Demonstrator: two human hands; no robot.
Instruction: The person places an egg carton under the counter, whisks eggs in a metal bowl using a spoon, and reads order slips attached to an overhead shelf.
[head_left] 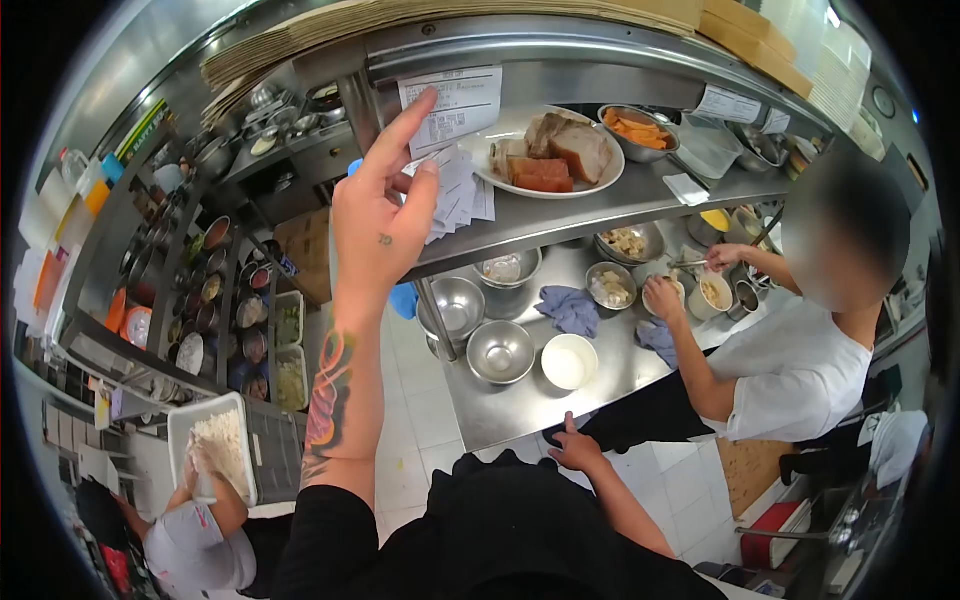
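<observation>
My left hand (pixel 385 205) is raised with index finger and thumb apart, nothing visible in it. Its index fingertip is at or just in front of a printed order ticket (pixel 465 105) hanging from the shelf rail; contact is unclear. Behind the hand lie several loose paper slips (pixel 462 195), beside an oval white plate (pixel 490 180) bearing slabs of cooked meat (pixel 565 155). Low down, my right hand (pixel 580 448) points its index finger toward the steel table's (pixel 490 415) near edge, holding nothing visible. Closest to it on the table stands a white bowl (pixel 570 362).
Steel bowls (pixel 501 352) and blue cloths (pixel 570 310) sit under the steel shelf (pixel 600 212). At right, a co-worker (pixel 790 370) handles food containers. Another person (pixel 205 545) reaches into a white tub (pixel 183 430) at lower left. Orange pieces fill a bowl (pixel 640 130).
</observation>
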